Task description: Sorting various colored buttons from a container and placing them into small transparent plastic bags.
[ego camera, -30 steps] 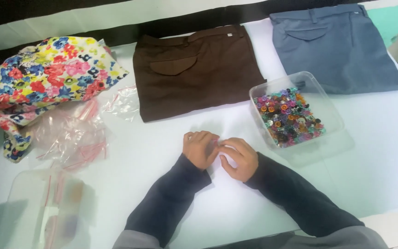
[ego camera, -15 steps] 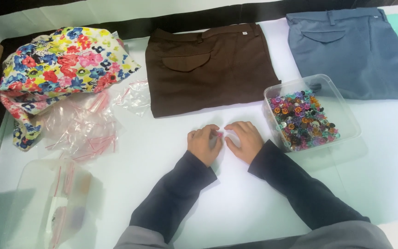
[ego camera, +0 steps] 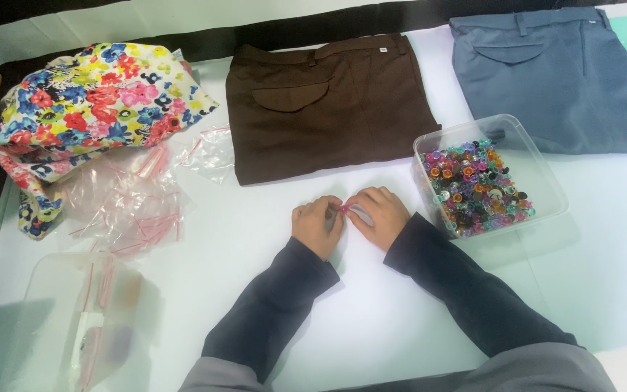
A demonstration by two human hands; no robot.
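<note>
- Nearest the camera, two dark sleeves reach forward over the white surface [ego camera: 371,319], and a frosted plastic container [ego camera: 74,319] with small zip bags inside sits at the near left.
- The left hand [ego camera: 317,225] and the right hand [ego camera: 377,216] meet at the middle of the surface, fingertips touching.
- Both sets of fingers are closed in a pinch on a small clear bag [ego camera: 357,212] with a pink strip at its edge; the bag sits between the two hands, just above the surface. What is inside it cannot be told.
- Just right of the right hand stands a clear plastic tub [ego camera: 546,189], filled with small multicoloured buttons [ego camera: 477,189]; the tub is near the hand but not touching it.
- To the left, well apart from the hands, lies a loose heap of empty clear zip bags [ego camera: 128,199] with pink closures.
- Farther back, directly beyond the hands, brown trousers [ego camera: 328,101] lie folded flat with a pocket flap up.
- At the far right, grey-blue trousers [ego camera: 560,72] lie folded; their lower edge is just behind the tub.
- At the far left, a floral fabric bundle [ego camera: 96,109] rests beside the heap of bags.
</note>
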